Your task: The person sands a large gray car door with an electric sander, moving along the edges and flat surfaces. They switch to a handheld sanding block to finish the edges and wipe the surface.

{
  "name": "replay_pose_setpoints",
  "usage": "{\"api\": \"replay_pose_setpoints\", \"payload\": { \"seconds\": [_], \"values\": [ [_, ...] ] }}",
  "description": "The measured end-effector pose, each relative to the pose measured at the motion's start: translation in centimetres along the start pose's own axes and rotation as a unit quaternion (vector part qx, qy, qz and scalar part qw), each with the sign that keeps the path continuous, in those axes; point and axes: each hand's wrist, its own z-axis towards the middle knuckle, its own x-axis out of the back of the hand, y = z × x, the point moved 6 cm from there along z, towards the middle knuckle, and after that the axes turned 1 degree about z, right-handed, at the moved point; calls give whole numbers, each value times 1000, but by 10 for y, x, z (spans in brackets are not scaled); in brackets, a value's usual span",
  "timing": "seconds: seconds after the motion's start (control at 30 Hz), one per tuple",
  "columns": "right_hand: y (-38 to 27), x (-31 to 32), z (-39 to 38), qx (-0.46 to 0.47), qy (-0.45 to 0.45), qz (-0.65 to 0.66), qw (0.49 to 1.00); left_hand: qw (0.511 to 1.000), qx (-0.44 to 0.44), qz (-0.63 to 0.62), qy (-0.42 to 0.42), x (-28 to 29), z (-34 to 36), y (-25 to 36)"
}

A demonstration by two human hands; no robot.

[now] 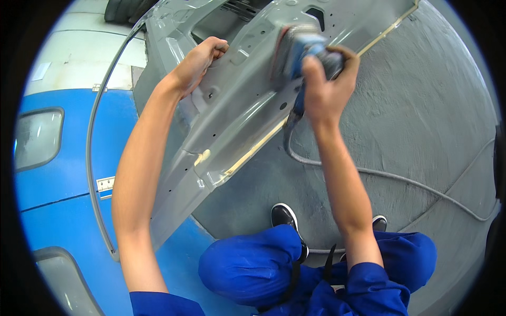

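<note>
A grey-primed car body panel [232, 113] with holes, ridges and a window-like opening stretches diagonally before me. My left hand [196, 67] is closed, its fingers curled at the inner edge of the panel; the fingertips are partly hidden. In my right hand [331, 87] is a blue and black power sander [304, 50], blurred by motion, its pad turned to the panel's right side. Beige sealer [256, 149] runs along the panel's right edge, with a small beige patch [203, 157] near its lower end.
A grey hose [400, 177] trails from the sander over the grey floor [421, 105] to the right. Blue doors [79, 124] with grey-framed windows lie to the left, with a thin curved rod [100, 95] before them. A dark tyre-like object [124, 10] sits at top left. My shoes [284, 216] are below.
</note>
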Motion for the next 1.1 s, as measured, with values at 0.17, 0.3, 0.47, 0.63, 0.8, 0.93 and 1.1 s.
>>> {"api": "replay_pose_setpoints", "payload": {
  "seconds": [0.17, 0.3, 0.47, 0.63, 0.8, 0.93, 1.1],
  "values": [
    [-74, -24, -70, 103, -117, -32, 987, 997, 1, -71, -31, -3, -3, -18],
    [-103, -35, -79, 92, -162, -6, 982, 992, 1, -101, -81, -6, -4, 6],
    [-122, -50, -90, 126, -243, -11, 962, 980, -18, -174, -91, 16, -15, -5],
    [-98, -46, -15, 123, -287, -181, 933, 995, -22, -35, 89, 47, -91, 5],
    [-97, -76, 62, 129, -414, -355, 828, 910, 58, 407, 57, 15, -242, -3],
    [-121, -115, 30, 177, -600, -348, 698, 828, 78, 534, 155, -11, -307, -30],
    [-161, -157, -40, 217, -712, -241, 622, 837, 122, 431, 315, -14, -312, -69]
  ]
}}
